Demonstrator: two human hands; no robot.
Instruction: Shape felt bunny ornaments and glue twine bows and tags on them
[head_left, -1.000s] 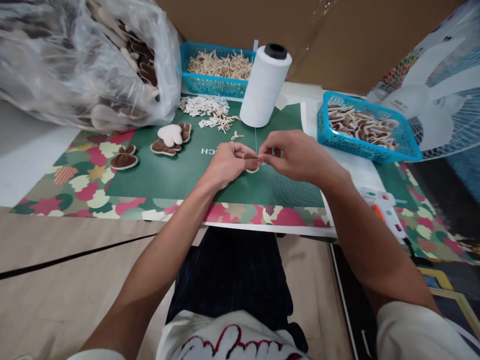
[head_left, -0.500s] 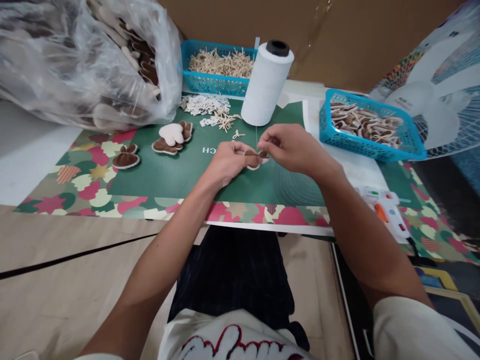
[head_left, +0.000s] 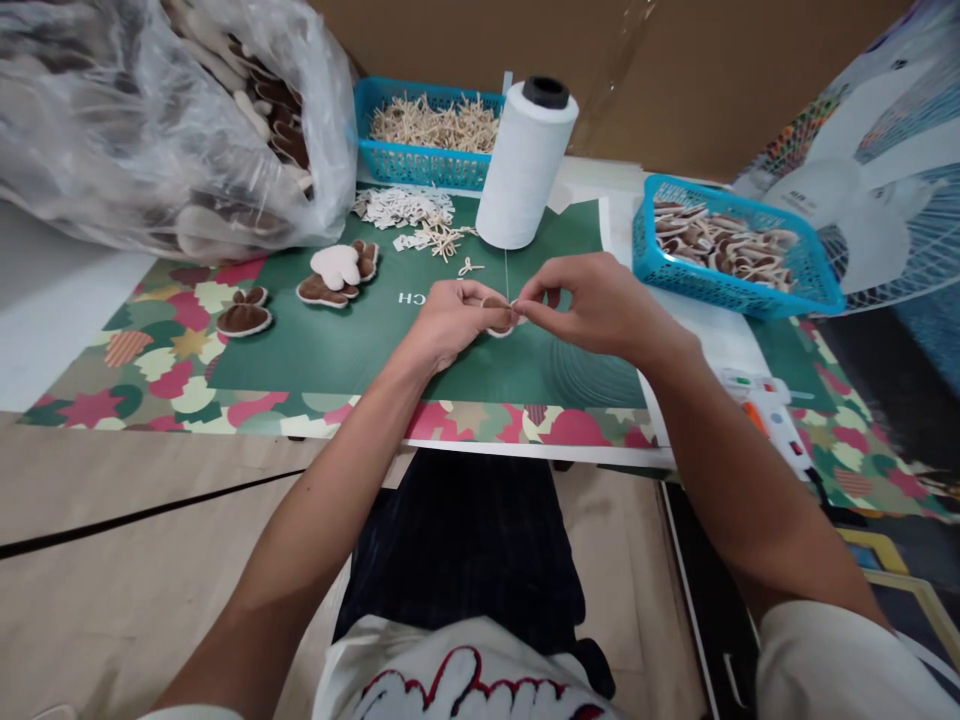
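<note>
My left hand (head_left: 450, 322) is closed around a small brown and cream plush piece (head_left: 497, 328) just above the green mat (head_left: 337, 345). My right hand (head_left: 592, 305) meets it from the right, thumb and forefinger pinched at the piece's edge. A thin white thread (head_left: 506, 270) runs from the pinch back to the tall white thread spool (head_left: 525, 165) standing behind the hands. Most of the plush piece is hidden by my fingers.
Finished brown plush shapes (head_left: 337, 275) and another plush shape (head_left: 241, 315) lie on the mat's left. A clear plastic bag (head_left: 150, 120) of plush pieces sits far left. Two blue baskets hold beige bows (head_left: 427, 135) and brown pieces (head_left: 727, 255). A glue gun (head_left: 765, 410) lies right.
My right hand rose slightly and came back down to the piece; both hands stay pinched together at the same spot. The camera view shifted a little.
</note>
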